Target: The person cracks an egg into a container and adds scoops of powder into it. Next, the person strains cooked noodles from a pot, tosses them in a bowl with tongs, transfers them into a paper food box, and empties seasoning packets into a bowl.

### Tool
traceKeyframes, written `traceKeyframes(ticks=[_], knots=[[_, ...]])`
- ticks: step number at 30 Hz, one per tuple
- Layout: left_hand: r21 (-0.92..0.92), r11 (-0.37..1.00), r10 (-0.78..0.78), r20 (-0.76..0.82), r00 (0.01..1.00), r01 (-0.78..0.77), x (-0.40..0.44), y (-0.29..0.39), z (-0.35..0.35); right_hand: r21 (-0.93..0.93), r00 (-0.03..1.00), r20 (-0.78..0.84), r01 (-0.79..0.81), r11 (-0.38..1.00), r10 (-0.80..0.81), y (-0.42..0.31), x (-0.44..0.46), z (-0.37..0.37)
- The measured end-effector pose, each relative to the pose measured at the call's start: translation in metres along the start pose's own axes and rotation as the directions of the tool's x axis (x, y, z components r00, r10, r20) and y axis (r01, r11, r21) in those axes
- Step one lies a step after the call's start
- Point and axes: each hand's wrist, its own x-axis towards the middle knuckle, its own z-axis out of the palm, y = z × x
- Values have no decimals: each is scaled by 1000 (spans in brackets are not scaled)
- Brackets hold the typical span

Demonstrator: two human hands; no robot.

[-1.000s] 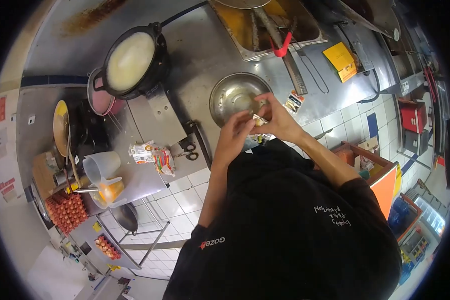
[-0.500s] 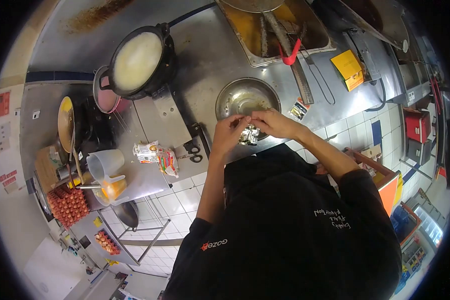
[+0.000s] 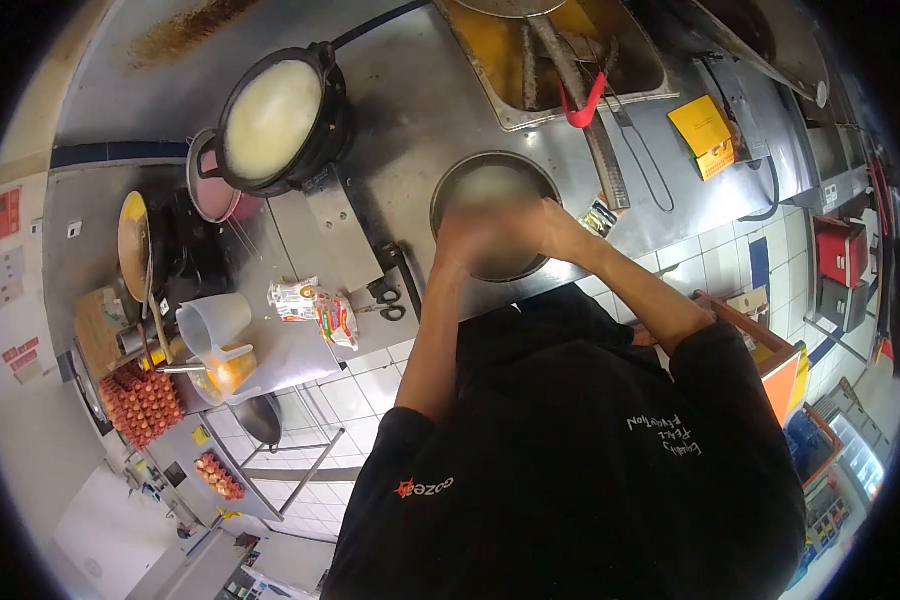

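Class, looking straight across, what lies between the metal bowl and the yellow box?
A long metal handle nearer the bowl, then a thin wire handle; the head view shows both.

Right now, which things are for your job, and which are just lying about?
Probably for the job:
metal bowl, beneath the left hand and right hand; blur hides anything they hold
maybe the small packet beside the bowl

Seemingly just lying about:
scissors
printed packets
yellow box
black pot
eggs
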Motion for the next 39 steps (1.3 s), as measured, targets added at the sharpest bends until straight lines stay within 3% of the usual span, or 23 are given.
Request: traceKeyframes(ticks=[3, 6, 8, 9, 11, 12, 14, 15, 17, 18, 20, 21, 22, 23, 25, 26, 28, 30, 32, 34, 36, 39], knots=[[-82, 991, -105, 55, 993, 110, 6, -2, -1, -85, 998, -38, 50, 995, -54, 7, -2, 5], [-208, 959, -175, 87, 981, 190, -1, 2, 3, -177, 993, 23, 119, 977, -116, 11, -3, 3], [-275, 937, -203, 76, 976, 216, -8, 10, 7, -186, 955, -34, 284, 941, -295, 11, -3, 0], [-305, 928, -201, 74, 977, 214, -9, 10, 9, -185, 954, -35, 286, 940, -297, 11, -2, -3], [-331, 919, -202, 70, 977, 214, -11, 9, 11, -115, 992, 124, 0, 993, 15, 9, -1, -7], [-292, 938, -194, 10, 981, 189, -9, 11, 12, -116, 993, 120, 1, 993, 13, 1, -1, -10], [-254, 953, -183, -48, 982, 165, -7, 11, 10, 116, 946, -286, -125, 985, 154, -25, -9, -17], [-275, 953, -143, -41, 989, 126, -4, 8, 6, 110, 948, -282, -118, 987, 145, -37, -10, -27], [-298, 950, -105, -41, 994, 88, -4, 7, 3, 19, 953, -291, 92, 996, -83, -49, -12, -35], [-255, 956, -145, 17, 989, 145, -6, 11, 3, -10, 944, -290, 163, 987, -159, -48, -12, -34], [-202, 961, -178, 76, 981, 190, -4, 9, 6, 47, 942, -310, 149, 988, -128, -27, -13, -17], [-53, 998, 40, -82, 996, -45, -6, 7, 9, 44, 940, -315, 153, 987, -132, -27, -9, -21], [129, 959, 273, -200, 941, -251, -9, 3, 11, 306, 972, -171, -100, 947, 159, -27, -9, -25], [132, 959, 273, -196, 942, -251, -13, -3, 9, 505, 915, 44, -366, 782, 401, -28, -10, -27], [-35, 919, 393, 3, 920, -392, -38, 20, 0, 588, 914, 74, -363, 723, 398, -18, -10, -22], [-36, 918, 395, 5, 919, -394, -41, 24, -4, 662, 916, 111, -358, 659, 386, -14, -11, -19], [173, 909, 378, 41, 925, -379, -43, 25, -11, 620, 932, 96, -330, 711, 349, -15, -11, -16], [170, 897, 407, 39, 912, -408, -44, 27, -12, 576, 947, 86, -300, 760, 309, -15, -10, -16], [166, 886, 433, 38, 900, -433, -43, 30, -14, 148, 999, -41, -1, 989, 7, -15, -9, -19], [410, 808, 387, 173, 906, -423, -37, 33, -21, 126, 999, -5, 53, 991, -53, -15, -7, -23], [353, 859, 320, 196, 927, -371, -29, 31, -25, 48, 988, 90, 121, 991, -125, -12, -6, -28], [220, 939, 218, 218, 951, -266, -12, 18, -22, -28, 988, 65, 143, 989, -141, -14, -4, -26]])
